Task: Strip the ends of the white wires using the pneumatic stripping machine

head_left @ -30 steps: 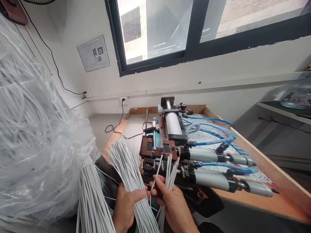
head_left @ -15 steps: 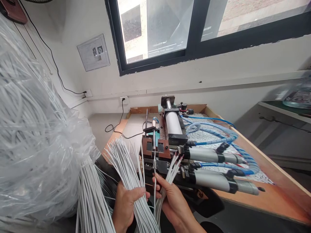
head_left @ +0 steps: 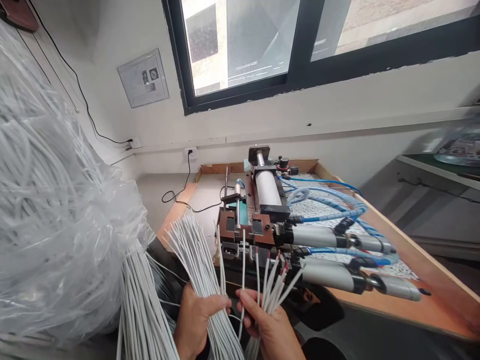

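Note:
My left hand (head_left: 200, 317) is closed around a thick bundle of white cables (head_left: 200, 270), their ends fanned upward. In my right hand (head_left: 268, 320) is a smaller bunch of white cables (head_left: 272, 292), several with reddish tips. Its thumb and forefinger pinch one single white cable (head_left: 243, 265) that stands up in front of the machine. Beyond my hands is a pneumatic wire-stripping machine (head_left: 268, 195) with brown jaw blocks (head_left: 228, 225), which stand apart. Whether that cable's tip touches the jaws I cannot tell.
A plastic-wrapped mass of white cables (head_left: 60, 225) fills the left side, with loose cables (head_left: 144, 300) hanging below it. Silver air cylinders (head_left: 330, 274) and blue hoses (head_left: 333, 217) extend right over a wooden-edged tray (head_left: 431, 290). A window (head_left: 240, 45) is above.
The machine's jaws have parted and its cylinder ends have shifted right. My right hand has drawn the single cable down from the jaws, and its bunch has spread. My left hand keeps its grip.

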`<state>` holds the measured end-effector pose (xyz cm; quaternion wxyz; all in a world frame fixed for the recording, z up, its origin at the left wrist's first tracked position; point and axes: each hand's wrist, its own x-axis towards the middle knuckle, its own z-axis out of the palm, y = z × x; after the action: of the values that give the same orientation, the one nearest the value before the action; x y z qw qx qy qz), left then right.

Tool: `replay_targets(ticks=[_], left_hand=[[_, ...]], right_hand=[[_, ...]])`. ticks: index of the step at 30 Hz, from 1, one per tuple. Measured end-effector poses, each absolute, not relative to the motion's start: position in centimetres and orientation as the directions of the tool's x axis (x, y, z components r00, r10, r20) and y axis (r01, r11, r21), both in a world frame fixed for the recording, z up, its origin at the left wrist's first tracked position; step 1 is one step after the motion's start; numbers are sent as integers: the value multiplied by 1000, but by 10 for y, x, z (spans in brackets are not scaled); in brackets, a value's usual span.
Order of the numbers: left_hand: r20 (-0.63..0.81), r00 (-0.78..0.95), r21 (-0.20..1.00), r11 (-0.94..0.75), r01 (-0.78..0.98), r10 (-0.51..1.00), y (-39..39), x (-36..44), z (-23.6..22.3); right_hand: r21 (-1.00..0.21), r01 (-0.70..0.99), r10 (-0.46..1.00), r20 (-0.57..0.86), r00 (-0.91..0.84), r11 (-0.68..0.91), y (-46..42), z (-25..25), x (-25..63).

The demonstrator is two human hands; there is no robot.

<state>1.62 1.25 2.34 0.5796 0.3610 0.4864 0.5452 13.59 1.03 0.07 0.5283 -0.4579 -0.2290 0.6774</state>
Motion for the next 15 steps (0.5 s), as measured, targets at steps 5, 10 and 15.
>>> replay_targets(ticks=[5,10,15], left_hand=[[-224,-124,927,173,-332,967,14,15,21],[-267,-111,920,219,-324,957,11,15,22],[-403,-167,900,357,-251,900,14,9,21]], right_hand=[[-784,-484,913,-400,-86,-389,10,1,140],[-756,-541,924,-362,-124,-369,16,7,139],[-746,-572,935,-328,-133,-342,21,8,135]])
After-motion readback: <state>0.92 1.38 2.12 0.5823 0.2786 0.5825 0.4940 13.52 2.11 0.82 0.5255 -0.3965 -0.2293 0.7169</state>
